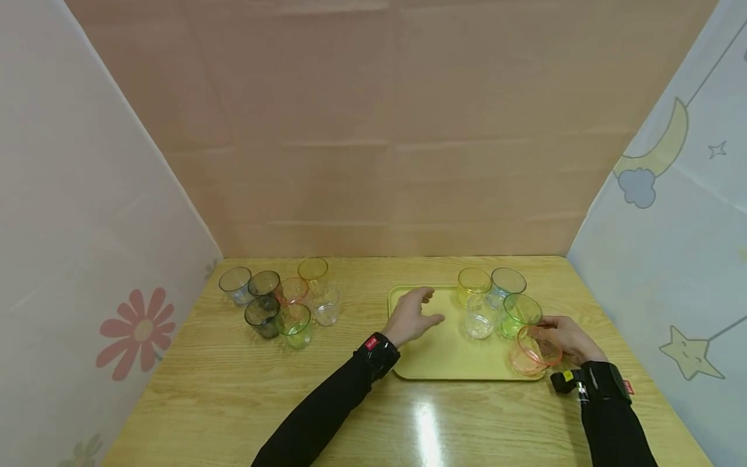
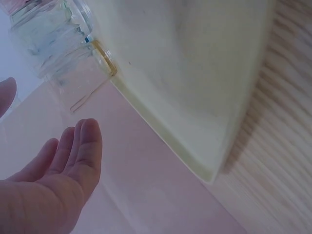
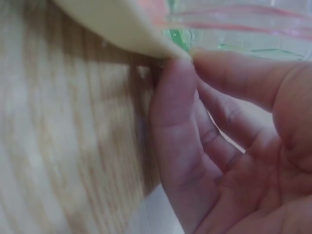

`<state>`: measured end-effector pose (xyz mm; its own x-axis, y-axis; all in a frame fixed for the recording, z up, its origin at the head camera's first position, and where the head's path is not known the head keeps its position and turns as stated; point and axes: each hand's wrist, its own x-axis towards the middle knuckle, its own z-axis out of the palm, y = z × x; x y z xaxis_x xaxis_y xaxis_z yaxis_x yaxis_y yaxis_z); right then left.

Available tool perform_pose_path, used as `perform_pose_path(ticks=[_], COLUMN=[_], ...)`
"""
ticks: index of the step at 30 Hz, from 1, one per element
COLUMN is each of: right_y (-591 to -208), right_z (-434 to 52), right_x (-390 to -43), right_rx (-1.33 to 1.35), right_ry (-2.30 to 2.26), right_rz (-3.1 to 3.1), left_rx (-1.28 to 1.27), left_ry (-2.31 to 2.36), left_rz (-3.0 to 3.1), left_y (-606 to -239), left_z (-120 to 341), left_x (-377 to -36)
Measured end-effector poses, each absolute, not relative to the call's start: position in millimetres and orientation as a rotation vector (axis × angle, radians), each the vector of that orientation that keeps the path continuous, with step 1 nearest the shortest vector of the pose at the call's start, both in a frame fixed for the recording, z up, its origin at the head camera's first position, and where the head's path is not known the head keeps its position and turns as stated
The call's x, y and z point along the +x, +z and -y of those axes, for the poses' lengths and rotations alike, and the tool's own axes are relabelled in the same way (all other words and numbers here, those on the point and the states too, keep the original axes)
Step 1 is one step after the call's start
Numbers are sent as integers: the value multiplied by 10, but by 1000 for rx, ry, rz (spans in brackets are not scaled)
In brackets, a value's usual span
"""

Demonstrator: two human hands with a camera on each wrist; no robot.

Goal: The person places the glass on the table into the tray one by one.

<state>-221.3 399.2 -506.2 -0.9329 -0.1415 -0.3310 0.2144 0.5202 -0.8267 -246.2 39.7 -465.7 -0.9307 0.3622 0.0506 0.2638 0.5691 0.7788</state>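
Observation:
A pale yellow tray [image 1: 443, 360] lies on the wooden table, with several tumblers upright on its right half. They are a yellow glass [image 1: 465, 295], a blue glass [image 1: 506, 285], a clear glass [image 1: 480, 325], a green glass [image 1: 516, 324] and an orange-pink glass [image 1: 527, 362] at the front corner. At the tray's right end, my right hand [image 1: 573, 340] pinches the rim between thumb and index finger, plain in the right wrist view, where the tray edge [image 3: 112, 29] shows. Over the tray's left side is my left hand [image 1: 410, 318], fingers extended and thumb apart, holding nothing.
Left on the table stands a second group of tumblers, among them dark glasses [image 1: 264, 318], a green glass [image 1: 294, 327], a red glass [image 1: 293, 292] and a clear glass [image 1: 325, 308]. A brown back wall [image 1: 373, 162] and printed side panels enclose the table.

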Motion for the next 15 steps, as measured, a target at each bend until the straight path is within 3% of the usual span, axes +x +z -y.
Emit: perform_pose_path(ticks=[15], right_y=[-5071], right_z=[-3980], right_x=[-2208], right_rx=[76], right_ry=[-1465], right_rz=[-2324], left_rx=[449], left_ry=[1411], left_rz=[-2735], left_y=[-4651], left_z=[68], left_x=[-2356])
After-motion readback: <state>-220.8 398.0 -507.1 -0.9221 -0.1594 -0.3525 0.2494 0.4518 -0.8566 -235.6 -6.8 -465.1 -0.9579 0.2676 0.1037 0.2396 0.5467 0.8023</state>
